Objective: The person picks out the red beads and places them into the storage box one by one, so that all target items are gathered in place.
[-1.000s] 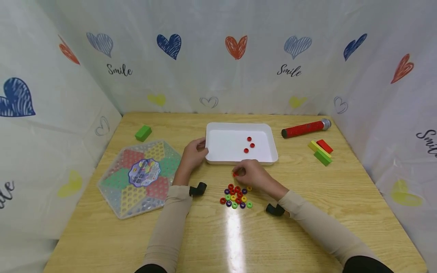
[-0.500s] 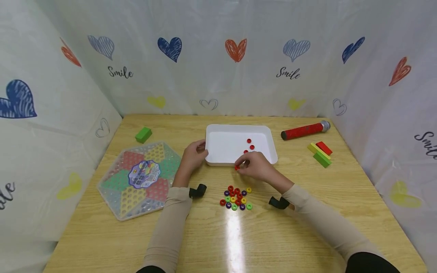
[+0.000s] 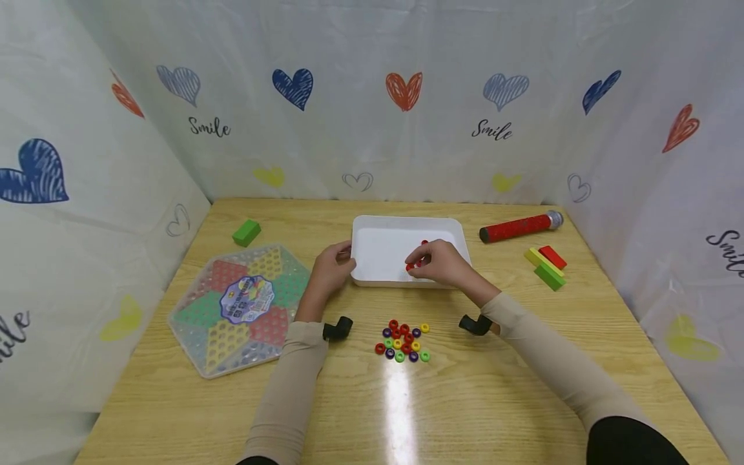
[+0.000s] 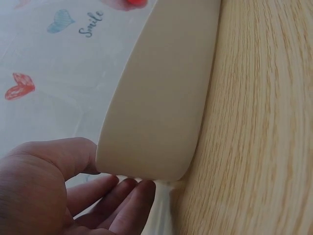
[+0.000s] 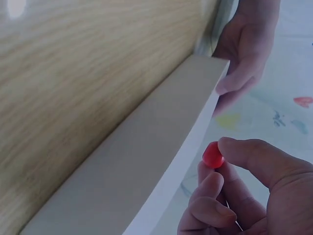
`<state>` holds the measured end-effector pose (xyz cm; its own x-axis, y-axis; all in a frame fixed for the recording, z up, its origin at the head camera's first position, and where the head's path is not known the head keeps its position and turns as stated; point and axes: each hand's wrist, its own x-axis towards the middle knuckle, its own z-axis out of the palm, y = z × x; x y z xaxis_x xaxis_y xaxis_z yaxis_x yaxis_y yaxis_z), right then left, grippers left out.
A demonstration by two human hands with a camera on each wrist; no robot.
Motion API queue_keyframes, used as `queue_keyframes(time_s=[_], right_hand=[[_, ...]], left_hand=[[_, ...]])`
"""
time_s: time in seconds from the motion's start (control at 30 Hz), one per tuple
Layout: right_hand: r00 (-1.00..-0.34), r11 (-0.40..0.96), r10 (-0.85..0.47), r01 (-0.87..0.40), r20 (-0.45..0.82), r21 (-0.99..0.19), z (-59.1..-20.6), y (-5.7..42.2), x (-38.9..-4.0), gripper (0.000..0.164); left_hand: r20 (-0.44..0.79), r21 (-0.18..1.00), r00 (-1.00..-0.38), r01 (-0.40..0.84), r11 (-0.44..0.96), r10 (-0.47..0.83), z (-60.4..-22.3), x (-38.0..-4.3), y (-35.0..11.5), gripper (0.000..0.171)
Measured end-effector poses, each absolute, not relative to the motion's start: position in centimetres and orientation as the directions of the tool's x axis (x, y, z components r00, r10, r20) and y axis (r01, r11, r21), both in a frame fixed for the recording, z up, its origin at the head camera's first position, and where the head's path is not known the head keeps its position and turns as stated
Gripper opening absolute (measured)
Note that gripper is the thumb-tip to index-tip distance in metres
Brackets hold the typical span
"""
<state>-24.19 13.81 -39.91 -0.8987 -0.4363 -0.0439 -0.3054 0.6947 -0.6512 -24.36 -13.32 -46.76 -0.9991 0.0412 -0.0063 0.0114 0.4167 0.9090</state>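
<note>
A white tray point(image 3: 380, 242) stands in the middle of the table. At its left end the left hand point(image 3: 331, 270) grips it, thumb by the rim and fingers against the outer wall, as the left wrist view shows. Over the tray's front part, the right hand point(image 3: 444, 261) pinches a small red bead point(image 5: 213, 155) between thumb and fingertips. Other red beads lie in the tray, such as one red bead point(image 3: 425, 243) behind the right hand, which partly hides them. In front of the tray is a cluster of red, yellow, green and purple beads, with one red bead point(image 3: 380, 349) at its left.
A hexagonal game board point(image 3: 247, 300) lies left of the left hand. Behind it sits a green block point(image 3: 247, 232). At the right are a red tube point(image 3: 517, 228) and yellow, red and green blocks, the green block point(image 3: 549, 276) nearest. Patterned curtains point(image 3: 372, 142) surround the wooden table point(image 3: 494, 400).
The right hand has carried the red bead from between the cluster and the tray, up over the front wall, to above the tray. The left hand has stayed at the tray's left end.
</note>
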Motion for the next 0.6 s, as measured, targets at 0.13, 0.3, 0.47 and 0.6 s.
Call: queue_keyframes(time_s=[0.13,0.3,0.47,0.6], right_hand=[[-0.911,0.704,-0.408,-0.267,-0.067,-0.658,-39.9,14.0,-25.5,0.019],[-0.914,0.710,-0.396,-0.244,-0.089,-0.661,-39.8,13.9,-27.0,0.020],[-0.917,0.731,-0.375,-0.201,-0.137,-0.652,-39.8,13.7,-28.2,0.022],[-0.918,0.752,-0.361,-0.184,-0.162,-0.633,-40.1,13.6,-29.0,0.023]], left_hand=[[-0.009,0.905,-0.999,0.009,0.425,0.041,-46.8,-24.4,-13.4,0.052],[-0.009,0.907,-0.999,0.006,0.421,0.035,-46.7,-24.4,-13.4,0.053],[0.000,0.909,-0.999,0.016,0.417,0.039,-46.7,-24.4,-13.4,0.052],[0.004,0.910,-0.999,0.022,0.414,0.044,-46.7,-24.4,-13.3,0.052]])
